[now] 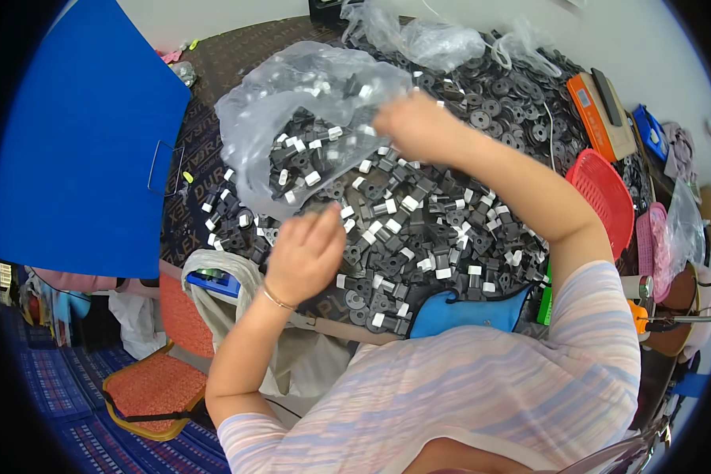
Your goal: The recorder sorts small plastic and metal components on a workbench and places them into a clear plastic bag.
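Right hand (419, 126): curled at translucent plastic bag (253, 110), grip too blurred to tell
Left hand (308, 251): half-curled over small black-and-white plastic parts (409, 204), hold unclear
Parts: inside bag, strewn across dark patterned tabletop (223, 57)

Plastic bag (249, 114), one: clear, crumpled, lying on its side on a dark patterned table (241, 51), its mouth gaping to show part of its load, small black plastic parts with white end pieces (296, 146). Loose parts (442, 209), many: same black-and-white kind, tumbled at all angles in a broad, unsorted heap below and right of the bag, reaching its lower edge.
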A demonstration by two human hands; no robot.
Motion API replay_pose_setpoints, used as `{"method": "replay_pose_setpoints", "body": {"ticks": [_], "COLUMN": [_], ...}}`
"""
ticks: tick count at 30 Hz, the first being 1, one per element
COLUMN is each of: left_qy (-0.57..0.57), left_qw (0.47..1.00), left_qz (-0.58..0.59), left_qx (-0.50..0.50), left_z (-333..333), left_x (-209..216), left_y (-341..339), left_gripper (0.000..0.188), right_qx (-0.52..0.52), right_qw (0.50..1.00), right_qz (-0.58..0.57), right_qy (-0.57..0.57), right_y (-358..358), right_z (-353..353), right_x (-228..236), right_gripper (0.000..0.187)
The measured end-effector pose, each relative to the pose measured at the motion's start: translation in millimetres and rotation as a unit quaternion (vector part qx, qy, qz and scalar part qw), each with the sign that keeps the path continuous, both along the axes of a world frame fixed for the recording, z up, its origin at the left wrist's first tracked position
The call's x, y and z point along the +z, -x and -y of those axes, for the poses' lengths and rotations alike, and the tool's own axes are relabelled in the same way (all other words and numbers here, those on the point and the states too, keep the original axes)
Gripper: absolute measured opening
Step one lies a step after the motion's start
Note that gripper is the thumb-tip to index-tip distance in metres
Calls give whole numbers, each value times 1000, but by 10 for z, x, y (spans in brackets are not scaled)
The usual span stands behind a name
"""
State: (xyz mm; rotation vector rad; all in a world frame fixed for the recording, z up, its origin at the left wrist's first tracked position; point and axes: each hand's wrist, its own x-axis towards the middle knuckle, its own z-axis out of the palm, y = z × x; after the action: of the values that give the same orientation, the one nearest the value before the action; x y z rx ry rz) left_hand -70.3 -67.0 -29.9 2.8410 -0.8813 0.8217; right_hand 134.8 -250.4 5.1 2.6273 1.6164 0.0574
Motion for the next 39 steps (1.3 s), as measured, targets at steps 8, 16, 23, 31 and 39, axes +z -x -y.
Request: {"method": "replay_pose_setpoints", "body": {"ticks": [8,16,23,31,39], "left_qy": [187,304,380,306,128], "left_qw": [921,912,874,934,922], "left_qz": [-313,-254,-285,-176,-110], "left_qx": [140,106,105,57,349], "left_z": [242,374,418,527,-257], "left_x": [-526,-868,-826,-269,124], "left_y": [-274,-285,-226,-508,-963], "left_gripper": [96,33,28,23,53], "right_qx": [-23,29,65,-1,37], "right_qw": [985,994,929,869,930], "right_qz": [-151,-97,-357,-388,-358], "right_qy": [77,41,75,-306,-77], "right_y": [528,402,-100,-490,-186], "right_z": [-23,172,-142,-1412,-286], "right_x": [-686,-832,-353,-454,79], "right_gripper": [80,46,49,72,34]}}
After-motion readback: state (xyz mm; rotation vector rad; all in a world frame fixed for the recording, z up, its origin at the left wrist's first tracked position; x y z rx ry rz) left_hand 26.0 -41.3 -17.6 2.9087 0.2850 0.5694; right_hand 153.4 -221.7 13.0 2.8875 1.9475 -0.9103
